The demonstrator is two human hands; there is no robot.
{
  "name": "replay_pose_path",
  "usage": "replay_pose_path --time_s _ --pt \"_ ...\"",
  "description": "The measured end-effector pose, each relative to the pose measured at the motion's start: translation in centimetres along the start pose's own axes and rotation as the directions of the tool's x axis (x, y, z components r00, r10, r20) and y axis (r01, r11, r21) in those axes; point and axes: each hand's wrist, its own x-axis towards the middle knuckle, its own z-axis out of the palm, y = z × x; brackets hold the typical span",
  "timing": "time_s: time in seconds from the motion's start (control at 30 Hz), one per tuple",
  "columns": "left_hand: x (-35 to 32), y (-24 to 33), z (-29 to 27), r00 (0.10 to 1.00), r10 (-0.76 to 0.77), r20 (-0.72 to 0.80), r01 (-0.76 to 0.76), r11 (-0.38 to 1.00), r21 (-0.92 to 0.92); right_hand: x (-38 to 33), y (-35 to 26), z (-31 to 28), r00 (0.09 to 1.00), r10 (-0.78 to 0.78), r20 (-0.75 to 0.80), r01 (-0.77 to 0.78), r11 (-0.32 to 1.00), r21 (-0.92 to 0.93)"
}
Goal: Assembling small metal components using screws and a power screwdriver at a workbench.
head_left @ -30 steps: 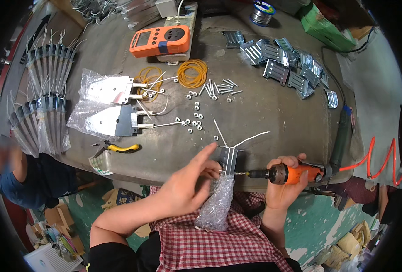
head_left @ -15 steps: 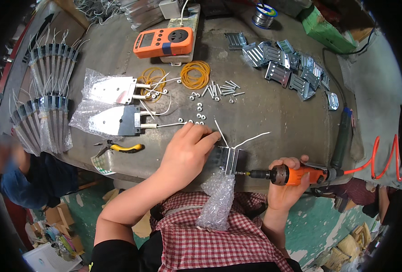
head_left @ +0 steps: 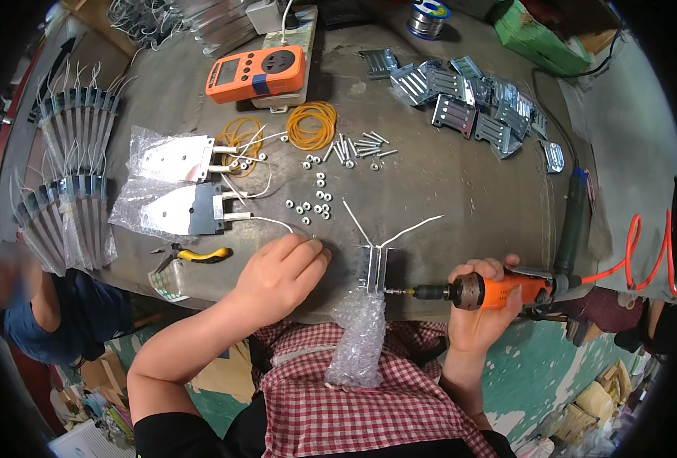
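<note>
My right hand [head_left: 482, 320] grips an orange power screwdriver [head_left: 499, 293] whose bit points left. The bit tip reaches the lower right side of a metal bracket assembly [head_left: 374, 269]. Two white wires [head_left: 415, 227] stick out from the assembly's far end, and a bubble-wrap sleeve [head_left: 357, 336] hangs from its near end over the table edge. Left of the assembly and apart from it, my left hand [head_left: 281, 276] has its fingers curled together; anything between the fingertips is hidden. Small white-metal nuts [head_left: 305, 206] lie scattered just beyond it, with loose screws [head_left: 346, 149] farther away.
Two flat metal plates [head_left: 189, 210] with wires lie left in plastic. Yellow-handled pliers [head_left: 201, 255] sit nearby. Rubber bands [head_left: 311, 126], an orange meter [head_left: 254, 75], stacked metal brackets [head_left: 457, 114] and a solder spool [head_left: 428, 23] are farther off. A red coiled hose [head_left: 634, 267] trails right.
My left hand has moved left, away from the bracket assembly, and its fingers have curled in. The right hand keeps the screwdriver at the assembly. The whole view has shifted slightly.
</note>
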Motion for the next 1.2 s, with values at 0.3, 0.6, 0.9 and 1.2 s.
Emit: replay_pose_path --time_s 0.3,0.6,0.9,1.2 --pt "0.1 1.1 -1.1 0.995 -0.037 0.098 0.039 0.999 -0.018 0.2 0.2 0.2 1.0 0.014 0.025 -0.015 0.999 0.047" --pt "0.3 3.2 -0.8 0.868 -0.475 0.148 0.43 0.567 -0.703 0.2 0.6 0.3 1.0 0.004 -0.006 -0.004 0.999 -0.032" --pt "0.3 4.1 0.0 0.766 -0.602 0.224 0.464 0.277 -0.842 0.0 0.6 0.1 1.0 0.019 -0.017 -0.018 0.998 0.055" --pt "0.1 4.5 0.3 0.797 -0.571 0.194 0.449 0.348 -0.823 0.0 0.9 -0.2 1.0 0.015 -0.007 -0.015 0.999 0.047"
